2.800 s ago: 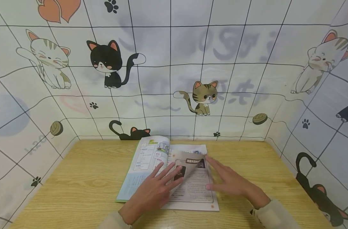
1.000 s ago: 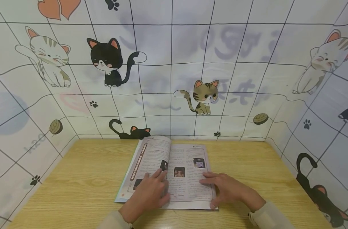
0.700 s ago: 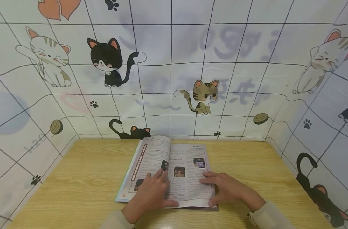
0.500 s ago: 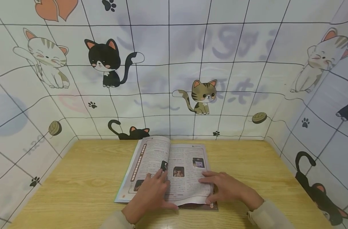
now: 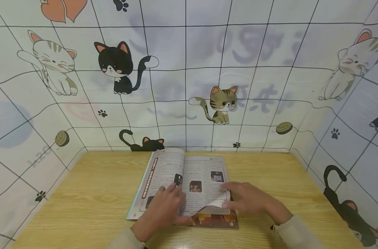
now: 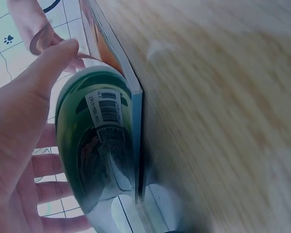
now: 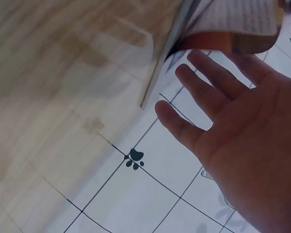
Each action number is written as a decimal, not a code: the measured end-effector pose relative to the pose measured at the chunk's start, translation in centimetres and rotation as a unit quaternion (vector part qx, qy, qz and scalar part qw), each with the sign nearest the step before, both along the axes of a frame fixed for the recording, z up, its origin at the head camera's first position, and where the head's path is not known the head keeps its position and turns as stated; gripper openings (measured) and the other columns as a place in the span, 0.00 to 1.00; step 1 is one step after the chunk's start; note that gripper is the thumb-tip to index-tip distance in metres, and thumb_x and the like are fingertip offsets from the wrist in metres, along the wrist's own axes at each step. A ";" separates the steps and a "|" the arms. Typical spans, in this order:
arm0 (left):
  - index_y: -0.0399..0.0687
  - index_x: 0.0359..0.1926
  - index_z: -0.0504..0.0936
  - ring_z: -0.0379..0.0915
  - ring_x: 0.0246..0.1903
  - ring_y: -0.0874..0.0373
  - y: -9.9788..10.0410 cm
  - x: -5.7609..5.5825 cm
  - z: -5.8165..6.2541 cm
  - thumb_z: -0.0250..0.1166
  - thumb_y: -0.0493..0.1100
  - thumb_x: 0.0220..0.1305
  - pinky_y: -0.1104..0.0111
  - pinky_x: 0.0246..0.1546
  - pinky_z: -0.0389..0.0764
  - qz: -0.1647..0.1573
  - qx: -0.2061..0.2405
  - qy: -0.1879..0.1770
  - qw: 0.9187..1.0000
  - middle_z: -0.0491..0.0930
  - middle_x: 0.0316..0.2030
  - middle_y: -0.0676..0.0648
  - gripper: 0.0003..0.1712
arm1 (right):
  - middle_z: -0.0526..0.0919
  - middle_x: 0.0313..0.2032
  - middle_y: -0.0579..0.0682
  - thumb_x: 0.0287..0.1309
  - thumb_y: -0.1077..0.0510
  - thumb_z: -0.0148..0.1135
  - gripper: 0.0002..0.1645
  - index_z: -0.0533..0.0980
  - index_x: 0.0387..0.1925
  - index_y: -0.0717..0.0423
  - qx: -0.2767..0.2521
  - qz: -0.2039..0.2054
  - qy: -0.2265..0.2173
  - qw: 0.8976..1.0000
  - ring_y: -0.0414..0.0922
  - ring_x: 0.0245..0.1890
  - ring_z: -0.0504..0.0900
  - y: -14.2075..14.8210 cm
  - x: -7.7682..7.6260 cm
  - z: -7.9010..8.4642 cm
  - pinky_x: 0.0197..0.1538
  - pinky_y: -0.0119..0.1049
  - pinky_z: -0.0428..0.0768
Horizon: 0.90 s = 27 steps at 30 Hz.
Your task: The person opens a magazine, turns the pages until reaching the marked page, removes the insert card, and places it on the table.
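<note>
An open magazine lies on the wooden table, with printed text and small photos on both pages. My left hand rests on its left page by the fold, fingers extended and thumb near the bottom edge. At the right edge, my right hand holds the lower corner of the right page between thumb and forefinger. That page curls upward, baring an orange-brown page beneath. The other right fingers stretch out past the edge in the right wrist view. A green back cover with a barcode shows in the left wrist view.
Bare wooden table surrounds the magazine. White cloth walls with grid lines and cartoon cats rise at the back and both sides. The magazine's top reaches close to the back wall.
A page was turned over to the left, showing a new spread. Then my right hand bent the new right page's lower corner up and inward, uncovering the orange-brown page. My left hand stays near the fold.
</note>
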<state>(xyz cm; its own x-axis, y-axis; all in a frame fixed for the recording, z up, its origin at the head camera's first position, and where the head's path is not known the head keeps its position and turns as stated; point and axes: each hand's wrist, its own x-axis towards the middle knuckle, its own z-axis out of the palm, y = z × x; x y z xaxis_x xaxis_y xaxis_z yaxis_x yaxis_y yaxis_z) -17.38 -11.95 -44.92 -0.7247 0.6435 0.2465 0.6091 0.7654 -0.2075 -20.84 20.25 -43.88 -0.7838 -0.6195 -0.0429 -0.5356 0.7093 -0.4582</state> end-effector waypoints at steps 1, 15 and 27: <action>0.51 0.50 0.84 0.75 0.53 0.49 0.0 0.0 0.1 0.59 0.80 0.51 0.50 0.43 0.80 -0.002 0.005 -0.003 1.000 0.80 0.52 0.45 0.43 | 0.74 0.65 0.56 0.63 0.29 0.53 0.45 0.70 0.68 0.56 -0.006 -0.007 -0.006 1.000 0.57 0.66 0.71 0.1 0.0 0.2 0.64 0.59 0.68; 0.57 0.75 0.63 0.48 0.75 0.53 0.2 -0.3 -0.4 0.70 0.50 0.58 0.53 0.70 0.59 -0.150 0.072 0.085 0.983 0.57 0.75 0.48 0.45 | 0.67 0.70 0.58 0.77 0.42 0.41 0.34 0.62 0.73 0.58 -0.065 -0.042 -0.018 0.997 0.61 0.69 0.65 0.8 -0.1 0.8 0.65 0.62 0.65; 0.61 0.52 0.85 0.54 0.73 0.51 0.0 -0.3 -0.3 0.66 0.51 0.63 0.52 0.71 0.56 -0.116 -0.039 0.084 0.989 0.67 0.70 0.48 0.16 | 0.62 0.73 0.57 0.48 0.30 0.69 0.58 0.61 0.74 0.52 0.010 -0.014 -0.014 1.000 0.59 0.71 0.62 1.0 -0.1 0.3 0.67 0.69 0.52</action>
<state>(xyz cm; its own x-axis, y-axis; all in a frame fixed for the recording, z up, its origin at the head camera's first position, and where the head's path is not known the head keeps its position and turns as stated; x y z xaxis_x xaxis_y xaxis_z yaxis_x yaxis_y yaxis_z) -17.71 -11.91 -45.21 -0.5089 0.8088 0.2947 0.7179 0.5877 -0.3731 -20.95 21.29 -43.56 -0.7990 -0.5964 -0.0766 -0.5029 0.7326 -0.4587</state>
